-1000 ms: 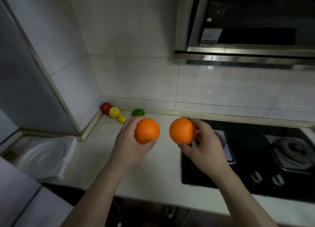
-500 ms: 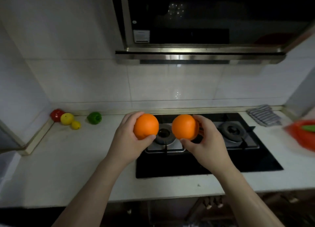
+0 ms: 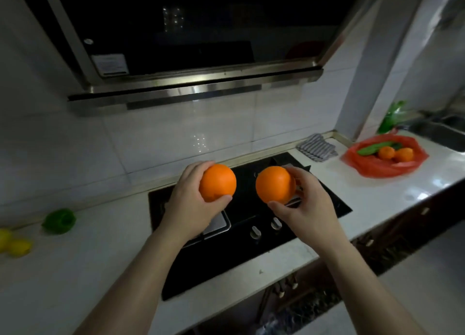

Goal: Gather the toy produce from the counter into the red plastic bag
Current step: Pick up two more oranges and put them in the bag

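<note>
My left hand [image 3: 187, 206] grips one toy orange [image 3: 218, 182] and my right hand [image 3: 305, 203] grips a second toy orange [image 3: 274, 184]; both are held side by side above the black hob [image 3: 241, 224]. The red plastic bag [image 3: 382, 163] lies open on the counter at the right, with two small oranges [image 3: 395, 153] and a green vegetable [image 3: 372, 148] inside. At the far left of the counter sit a green toy pepper [image 3: 59, 221] and yellow toy lemons [image 3: 15, 244].
A striped cloth [image 3: 317, 147] lies between the hob and the bag. A range hood [image 3: 191, 83] hangs above the hob. A sink [image 3: 442, 133] and a green bottle [image 3: 391, 115] are at the far right. White counter [image 3: 75, 271] runs on both sides.
The view has swung to the right, bringing the red bag fully into sight. Both hands still hold their oranges and have travelled right over the hob.
</note>
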### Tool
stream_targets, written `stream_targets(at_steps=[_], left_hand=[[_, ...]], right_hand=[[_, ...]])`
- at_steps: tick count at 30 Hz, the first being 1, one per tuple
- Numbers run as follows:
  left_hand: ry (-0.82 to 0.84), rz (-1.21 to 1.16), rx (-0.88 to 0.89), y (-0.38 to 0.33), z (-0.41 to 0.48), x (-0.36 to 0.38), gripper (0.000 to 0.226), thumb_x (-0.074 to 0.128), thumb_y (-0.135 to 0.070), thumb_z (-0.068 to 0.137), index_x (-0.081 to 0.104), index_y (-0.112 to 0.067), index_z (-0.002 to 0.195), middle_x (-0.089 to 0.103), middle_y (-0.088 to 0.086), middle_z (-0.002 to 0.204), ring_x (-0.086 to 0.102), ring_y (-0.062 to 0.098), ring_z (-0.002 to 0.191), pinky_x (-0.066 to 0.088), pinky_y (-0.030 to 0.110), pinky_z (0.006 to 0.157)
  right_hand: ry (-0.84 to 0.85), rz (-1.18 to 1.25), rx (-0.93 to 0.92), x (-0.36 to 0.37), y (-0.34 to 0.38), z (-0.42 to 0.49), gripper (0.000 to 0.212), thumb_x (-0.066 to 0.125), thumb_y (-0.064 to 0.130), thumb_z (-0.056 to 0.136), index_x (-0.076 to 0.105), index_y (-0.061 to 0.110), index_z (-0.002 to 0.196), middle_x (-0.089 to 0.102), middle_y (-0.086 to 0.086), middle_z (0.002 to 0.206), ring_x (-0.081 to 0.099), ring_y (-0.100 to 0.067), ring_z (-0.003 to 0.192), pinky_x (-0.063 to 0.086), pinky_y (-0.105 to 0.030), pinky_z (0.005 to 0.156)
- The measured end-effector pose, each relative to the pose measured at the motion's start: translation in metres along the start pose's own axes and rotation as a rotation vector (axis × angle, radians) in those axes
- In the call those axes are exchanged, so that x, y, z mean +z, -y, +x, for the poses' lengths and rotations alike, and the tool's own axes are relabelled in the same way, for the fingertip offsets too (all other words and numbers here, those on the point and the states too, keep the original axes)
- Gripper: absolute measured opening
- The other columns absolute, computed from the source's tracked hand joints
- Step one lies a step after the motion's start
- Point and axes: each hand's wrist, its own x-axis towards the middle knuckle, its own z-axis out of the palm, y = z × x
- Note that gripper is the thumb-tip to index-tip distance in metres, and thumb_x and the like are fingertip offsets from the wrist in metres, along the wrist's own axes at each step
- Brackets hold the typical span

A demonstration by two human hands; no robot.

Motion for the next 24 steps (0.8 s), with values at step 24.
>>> stream_targets(at_steps=[24], left_hand=[[0.145, -0.128, 0.122, -0.172, 0.096, 0.245, 0.073, 0.080, -0.034, 0.073, 0.043, -0.036, 0.136, 0.040, -0.018, 0.131, 0.049, 0.008, 0.111, 0.039, 0.010, 0.074]], right_hand=[[-0.202, -0.077, 0.116, -0.223, -0.182, 0.049, 0.074, 0.082, 0.033, 0.068, 0.042, 0.035, 0.130, 0.042, 0.021, 0.119, 0.049, -0.008, 0.110, 0.047, -0.031, 0.091]])
